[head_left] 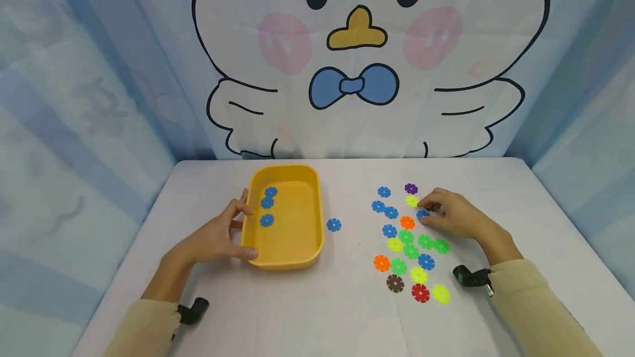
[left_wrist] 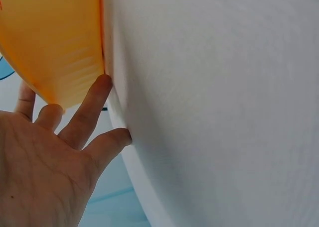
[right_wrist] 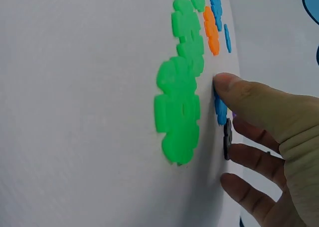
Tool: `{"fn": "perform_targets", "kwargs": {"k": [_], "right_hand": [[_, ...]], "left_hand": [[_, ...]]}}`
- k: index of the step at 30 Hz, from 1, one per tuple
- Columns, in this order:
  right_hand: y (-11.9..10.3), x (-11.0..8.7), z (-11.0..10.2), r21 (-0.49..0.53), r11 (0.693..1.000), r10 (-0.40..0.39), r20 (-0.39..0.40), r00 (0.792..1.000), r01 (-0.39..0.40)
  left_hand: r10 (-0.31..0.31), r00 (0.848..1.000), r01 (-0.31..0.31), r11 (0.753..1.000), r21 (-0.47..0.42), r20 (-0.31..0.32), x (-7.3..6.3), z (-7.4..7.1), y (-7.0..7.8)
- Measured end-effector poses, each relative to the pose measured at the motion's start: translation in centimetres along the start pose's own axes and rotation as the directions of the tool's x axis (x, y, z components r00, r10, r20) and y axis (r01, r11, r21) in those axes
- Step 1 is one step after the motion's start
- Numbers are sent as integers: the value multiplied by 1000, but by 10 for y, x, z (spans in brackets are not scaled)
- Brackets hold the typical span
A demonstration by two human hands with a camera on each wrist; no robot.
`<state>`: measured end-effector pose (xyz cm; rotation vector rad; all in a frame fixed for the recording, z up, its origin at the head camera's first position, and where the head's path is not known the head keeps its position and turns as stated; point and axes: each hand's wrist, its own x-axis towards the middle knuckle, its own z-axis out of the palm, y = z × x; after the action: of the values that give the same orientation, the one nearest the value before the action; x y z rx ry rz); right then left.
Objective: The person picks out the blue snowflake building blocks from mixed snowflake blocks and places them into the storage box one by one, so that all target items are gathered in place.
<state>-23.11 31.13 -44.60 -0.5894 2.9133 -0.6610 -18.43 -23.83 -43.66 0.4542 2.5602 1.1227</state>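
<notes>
On the table, a yellow tray [head_left: 285,247] has several blue notched plastic discs [head_left: 267,220] along its left side. My left hand [head_left: 223,230] rests against the tray's left side, with the thumb at its near left corner. In the left wrist view, those fingers are spread and fairly straight beside the tray wall [left_wrist: 70,48]. My right hand [head_left: 458,215] is over the far right of the scattered discs. Its thumb and index finger pinch a blue disc [right_wrist: 220,107] at the table surface. A dark disc [right_wrist: 227,140] stands near the other fingers, partly hidden.
One blue disc [head_left: 334,225] lies just right of the tray. Between it and my right hand spread loose green discs [head_left: 410,251], orange discs [head_left: 381,263], yellow discs [head_left: 441,294], a red disc [head_left: 420,293], a brown disc [head_left: 395,283] and a purple disc [head_left: 410,188]. A printed curtain [head_left: 357,131] stands behind the table.
</notes>
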Motion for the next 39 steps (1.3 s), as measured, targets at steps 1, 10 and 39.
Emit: {"fn": "perform_targets", "kwargs": {"k": [1, 10, 39], "right_hand": [[0, 0, 0, 0, 1000, 1, 0, 1000, -1], [0, -1, 0, -23, 1000, -3, -11, 1000, 3], [-8, -10, -4, 100, 993, 42, 144, 989, -56]], "left_hand": [[3, 1000, -3, 1000, 0, 1, 0, 0, 0], [8, 1000, -8, 1000, -4, 2, -2, 0, 0], [14, 1000, -14, 1000, -27, -6, 2, 2, -4]]}}
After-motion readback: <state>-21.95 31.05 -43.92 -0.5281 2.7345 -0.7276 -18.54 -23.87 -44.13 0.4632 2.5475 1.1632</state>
